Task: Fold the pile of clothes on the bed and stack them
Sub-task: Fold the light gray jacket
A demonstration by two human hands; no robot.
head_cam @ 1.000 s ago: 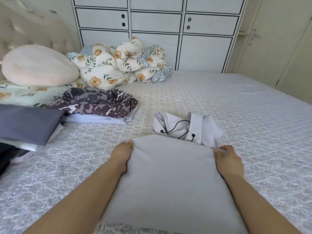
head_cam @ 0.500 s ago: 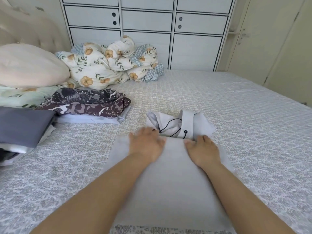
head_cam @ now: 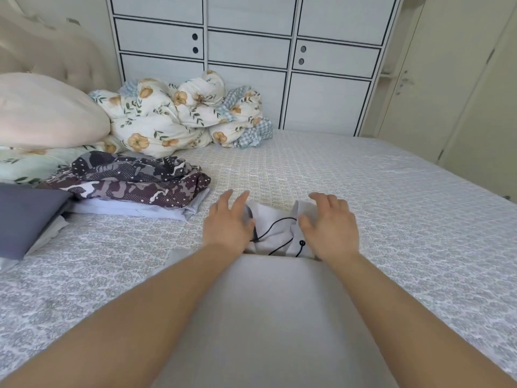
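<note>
At frame centre, the left hand and right hand reach palm-down, fingers spread and holding nothing, over the grey hoodie's hood.

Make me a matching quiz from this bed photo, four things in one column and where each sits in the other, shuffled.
Things:
1. floral duvet
2. camouflage garment
3. grey garment
4. white hood with black drawstring

Places:
A. between the left hand and the right hand
B. bunched against the white cabinet
C. on top of a folded stack at left
D. nearest the camera, between the forearms

Pairs: 1-B, 2-C, 3-D, 4-A
</note>
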